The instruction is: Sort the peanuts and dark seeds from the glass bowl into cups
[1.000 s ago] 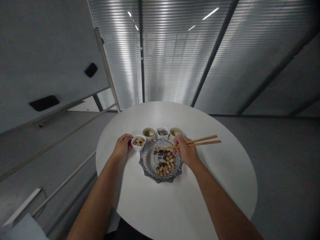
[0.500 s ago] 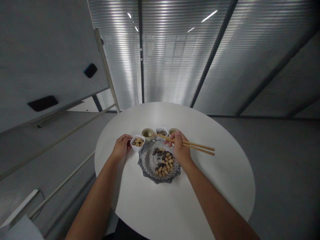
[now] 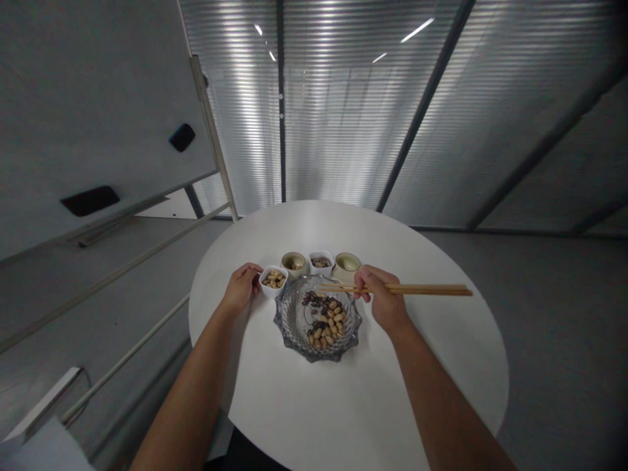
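Observation:
My right hand (image 3: 383,297) grips a pair of wooden chopsticks (image 3: 426,289), their thin tips over the far part of a scalloped clear glass dish (image 3: 289,337). Dark seeds (image 3: 311,299) and tan nuts (image 3: 326,335) lie inside that dish. Whether anything sits between the chopstick tips is too small to tell. My left hand (image 3: 240,288) has its fingertips closed at the left side of a small white bowl (image 3: 273,292) of tan nuts, which stands against the dish's far left edge.
Behind the dish stand a greenish cup (image 3: 293,255) with a little in its bottom, a white square bowl (image 3: 321,254) of dark striped seeds, and another greenish cup (image 3: 348,263). All rest on a round white table (image 3: 279,399). A whiteboard frame (image 3: 210,131) rises at the left.
My right hand has drawn right and slightly nearer, carrying the chopstick tips from the left greenish cup to over the glass dish. My left hand stays by the white bowl.

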{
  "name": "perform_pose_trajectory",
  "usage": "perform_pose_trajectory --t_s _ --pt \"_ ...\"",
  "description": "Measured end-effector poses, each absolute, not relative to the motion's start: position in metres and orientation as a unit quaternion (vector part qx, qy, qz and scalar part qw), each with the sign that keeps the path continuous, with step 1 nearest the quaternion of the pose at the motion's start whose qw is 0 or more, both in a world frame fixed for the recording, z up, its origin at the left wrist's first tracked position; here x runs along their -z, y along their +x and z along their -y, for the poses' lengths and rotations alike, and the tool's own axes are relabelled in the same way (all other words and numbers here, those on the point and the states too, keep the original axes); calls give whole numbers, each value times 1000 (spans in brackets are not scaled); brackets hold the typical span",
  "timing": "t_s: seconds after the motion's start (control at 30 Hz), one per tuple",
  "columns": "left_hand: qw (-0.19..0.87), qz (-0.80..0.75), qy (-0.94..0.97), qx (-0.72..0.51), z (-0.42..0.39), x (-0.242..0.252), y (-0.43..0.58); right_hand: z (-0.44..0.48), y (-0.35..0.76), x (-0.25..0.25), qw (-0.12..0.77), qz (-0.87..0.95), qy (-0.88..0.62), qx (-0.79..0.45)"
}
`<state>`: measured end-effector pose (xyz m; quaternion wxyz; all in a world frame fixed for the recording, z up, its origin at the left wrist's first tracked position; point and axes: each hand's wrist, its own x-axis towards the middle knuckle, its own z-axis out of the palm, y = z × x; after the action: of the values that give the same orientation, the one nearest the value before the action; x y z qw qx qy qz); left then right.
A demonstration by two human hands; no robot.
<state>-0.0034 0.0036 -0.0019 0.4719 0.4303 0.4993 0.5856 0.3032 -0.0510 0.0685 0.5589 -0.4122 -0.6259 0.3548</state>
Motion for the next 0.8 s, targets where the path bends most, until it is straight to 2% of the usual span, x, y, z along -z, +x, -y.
perform_pose_trajectory --t_s 0.27,0.37,0.6,0.8 --pt "473 -505 431 -579 -4 3 -4 53 304 -63 435 732 -444 -278" --pt "473 -506 432 -578 -4 3 -4 54 299 -62 422 736 -465 -251" --pt "474 -500 432 -582 -3 2 -3 56 288 -57 473 685 -479 -279" --pt "475 -506 428 -579 -3 1 -2 61 267 -64 599 577 -440 -340"
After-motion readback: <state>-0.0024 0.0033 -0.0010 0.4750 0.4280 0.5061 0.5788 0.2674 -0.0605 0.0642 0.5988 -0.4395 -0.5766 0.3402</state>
